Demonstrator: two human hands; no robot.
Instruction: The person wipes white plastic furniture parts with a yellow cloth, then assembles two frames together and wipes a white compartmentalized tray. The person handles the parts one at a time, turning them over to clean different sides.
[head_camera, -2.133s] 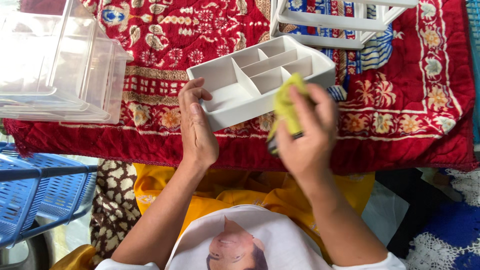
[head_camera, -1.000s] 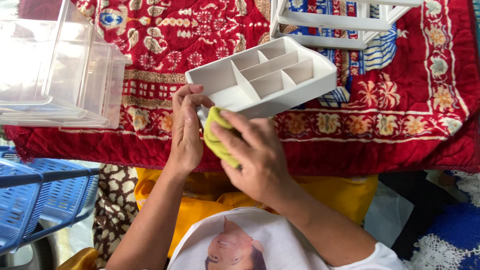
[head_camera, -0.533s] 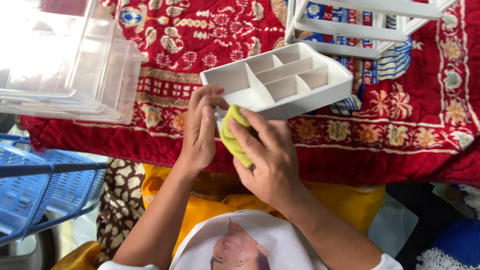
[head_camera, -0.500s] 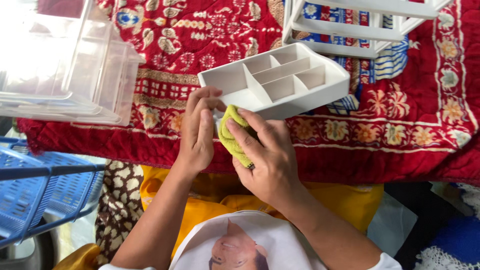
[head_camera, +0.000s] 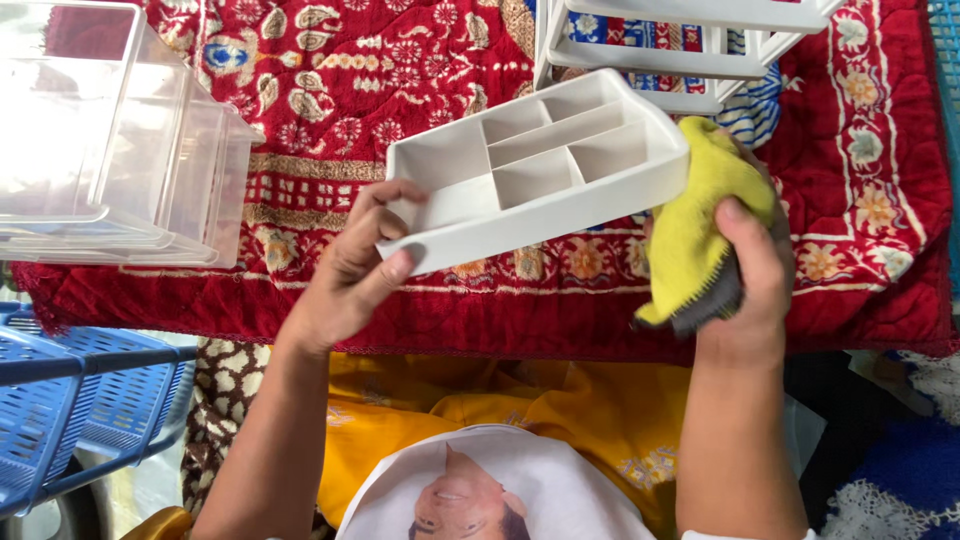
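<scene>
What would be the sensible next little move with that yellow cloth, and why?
Probably a short wipe along the tray's right end wall. The right hand presses the yellow cloth against that end of the white divided tray, while the left hand grips the opposite corner and holds the tray tilted above the red patterned blanket, so it looks steadied for a stroke.

A: Bright, even daylight; the clear plastic boxes (head_camera: 110, 140) at the upper left wash out in glare.

B: Shadows are soft, only a faint one under the white divided tray (head_camera: 535, 165). Focus is sharp, with slight softness at the bottom corners.
</scene>
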